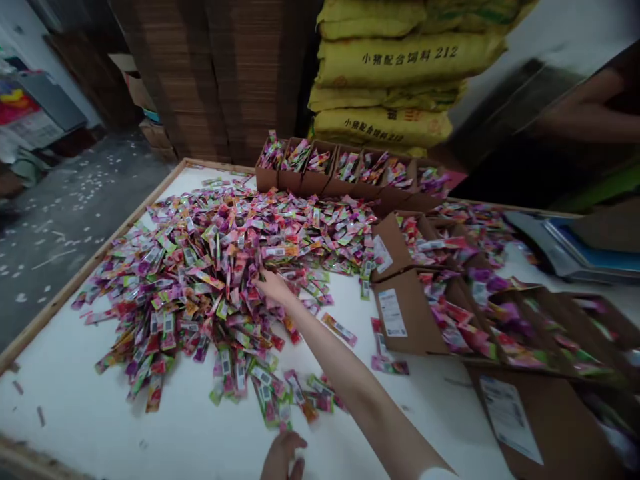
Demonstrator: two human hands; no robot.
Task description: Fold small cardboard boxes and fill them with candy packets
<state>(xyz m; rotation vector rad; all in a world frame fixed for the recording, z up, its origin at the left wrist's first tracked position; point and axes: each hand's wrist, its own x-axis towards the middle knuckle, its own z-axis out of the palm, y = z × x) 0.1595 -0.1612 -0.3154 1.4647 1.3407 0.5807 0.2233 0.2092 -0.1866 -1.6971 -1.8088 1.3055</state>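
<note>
We see printed packets [210, 275] heaped left on the desk [75, 427]. Right hand [274, 288] at heap, fingers partly hidden, can't tell grip. Left hand [281, 459] near, fingers half-curled, apparently empty. We'd guess light, pliable, slippery; pinch mid-length.

Cannot make out the fingertips of the right hand [274, 288], blurred and partly buried among the heaped sachets [200, 230]; impossible to tell whether gripping any. Can see only part of the left hand [281, 459], cut off by the bottom edge. Cannot read the fine print on the sachets or the shipping label [393, 312], too small. Lose the yellow feed sacks [345, 65] and cardboard stacks [250, 67] at the top edge, the lower-right carton [563, 423] at the bottom. Get just a cropped blur of a co-worker's arm [583, 107].
</note>
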